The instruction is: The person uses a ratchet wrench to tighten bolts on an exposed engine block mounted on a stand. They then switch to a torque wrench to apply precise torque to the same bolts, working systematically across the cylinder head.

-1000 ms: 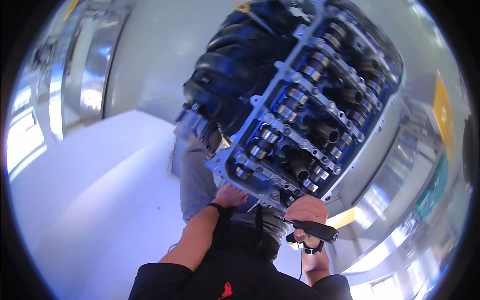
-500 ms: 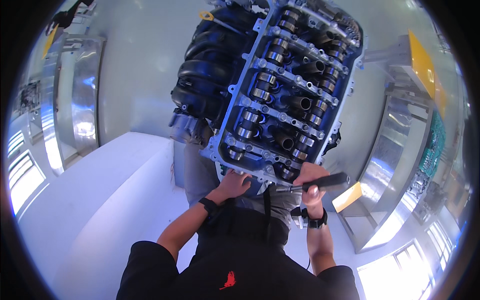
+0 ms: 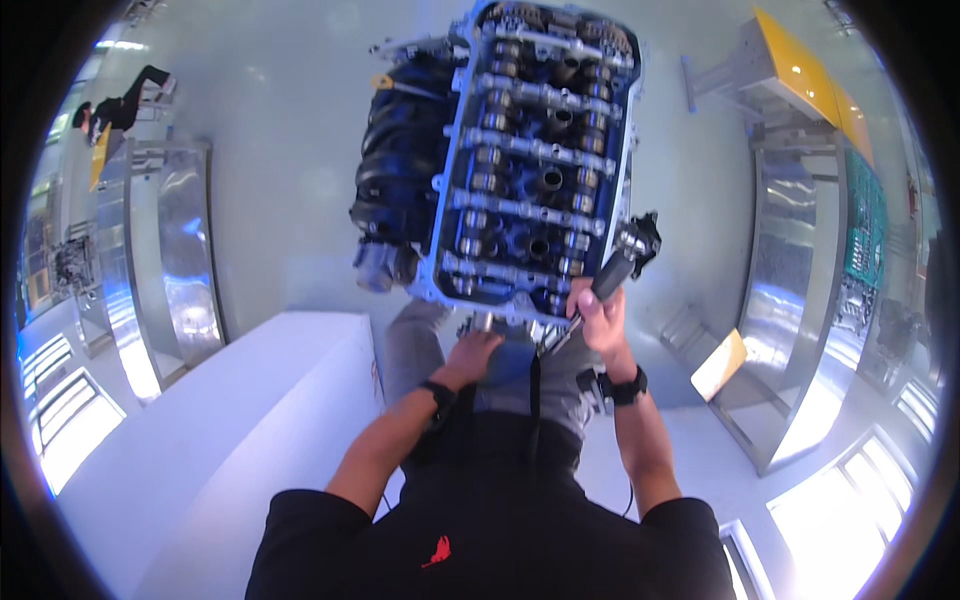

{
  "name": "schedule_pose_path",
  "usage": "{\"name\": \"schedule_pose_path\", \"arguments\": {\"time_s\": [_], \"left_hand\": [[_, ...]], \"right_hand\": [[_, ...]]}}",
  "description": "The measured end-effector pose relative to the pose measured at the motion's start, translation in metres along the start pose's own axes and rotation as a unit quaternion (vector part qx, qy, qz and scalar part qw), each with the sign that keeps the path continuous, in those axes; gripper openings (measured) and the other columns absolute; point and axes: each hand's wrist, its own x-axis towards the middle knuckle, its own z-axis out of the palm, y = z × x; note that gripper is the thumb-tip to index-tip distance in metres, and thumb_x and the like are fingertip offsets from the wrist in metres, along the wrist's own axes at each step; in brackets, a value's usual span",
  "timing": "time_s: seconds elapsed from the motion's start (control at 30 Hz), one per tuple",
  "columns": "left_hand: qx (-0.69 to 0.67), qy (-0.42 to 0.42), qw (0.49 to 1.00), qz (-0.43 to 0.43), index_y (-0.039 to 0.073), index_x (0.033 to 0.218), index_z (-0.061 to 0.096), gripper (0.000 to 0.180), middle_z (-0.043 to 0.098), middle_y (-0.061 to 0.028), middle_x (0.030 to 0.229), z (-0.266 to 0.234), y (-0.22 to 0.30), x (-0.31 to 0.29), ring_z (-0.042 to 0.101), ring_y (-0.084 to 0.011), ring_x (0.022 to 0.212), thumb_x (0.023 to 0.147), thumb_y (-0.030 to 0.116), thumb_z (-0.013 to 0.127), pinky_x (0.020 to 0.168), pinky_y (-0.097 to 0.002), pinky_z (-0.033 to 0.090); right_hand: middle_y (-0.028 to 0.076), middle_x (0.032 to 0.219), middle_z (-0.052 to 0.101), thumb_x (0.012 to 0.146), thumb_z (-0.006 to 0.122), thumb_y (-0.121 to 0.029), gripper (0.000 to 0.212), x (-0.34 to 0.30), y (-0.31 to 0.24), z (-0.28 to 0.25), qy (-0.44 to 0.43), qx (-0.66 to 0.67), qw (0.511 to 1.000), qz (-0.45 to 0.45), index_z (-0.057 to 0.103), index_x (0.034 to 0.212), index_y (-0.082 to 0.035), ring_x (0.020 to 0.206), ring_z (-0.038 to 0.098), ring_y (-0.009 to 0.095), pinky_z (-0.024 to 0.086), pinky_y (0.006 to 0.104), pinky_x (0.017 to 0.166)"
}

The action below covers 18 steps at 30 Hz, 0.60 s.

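Observation:
An engine (image 3: 432, 215) with its valve cover off stands before me, its two rows of camshafts and several dark tubes exposed. My right hand (image 3: 603, 322) is closed around a black-handled tool (image 3: 613, 277) at the engine's near right corner. From that grip a thin metal shaft slants down and left towards the engine's near end; its tip is hard to make out. My left hand (image 3: 474, 358) reaches to the near end, beside a short silver cylindrical part (image 3: 483, 322). Its fingers look stretched out, partly hidden against the engine. Black ribbed intake manifold (image 3: 385, 180) runs along the left side.
A white curved block (image 3: 250, 390) stands at the left. Metal-framed benches line both sides, the right one (image 3: 800, 250) with a yellow panel (image 3: 800, 65) and a green tray (image 3: 863, 225). Another person (image 3: 125, 105) is far off at upper left.
My view has shifted, so the engine appears smaller and farther left. The tool has swung from nearly level to a steep slant, its handle now pointing away from me. My left hand stays by the near end.

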Motion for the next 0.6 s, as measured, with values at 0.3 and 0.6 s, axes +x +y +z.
{"name": "schedule_pose_path", "arguments": {"time_s": [0.3,0.6], "left_hand": [[-0.084,-0.081,0.992,0.041,0.013,0.129,0.057,0.047,0.059,-0.0153,0.127,-0.020,-0.027,0.012,0.055,-0.0341,0.119,0.082,0.012,0.052,0.100,-0.0422,0.045],[-0.127,-0.139,0.981,-0.040,0.007,0.115,0.062,0.037,0.064,-0.0216,0.114,-0.131,0.027,-0.015,0.059,-0.0406,0.109,0.096,0.036,0.048,0.094,-0.0463,0.046]], "right_hand": [[0.004,0.053,0.051,0.091,0.060,-0.027,0.042,0.009,0.003,0.007,-0.002,-0.037,0.997,-0.060,0.053,0.059,-0.002,0.047,0.048,0.015,0.035,0.0317,0.045],[0.010,0.052,0.052,0.084,0.068,-0.023,0.037,0.011,0.000,0.004,-0.044,-0.111,0.990,-0.072,0.055,0.057,-0.003,0.044,0.049,0.027,0.038,0.0357,0.045]]}}
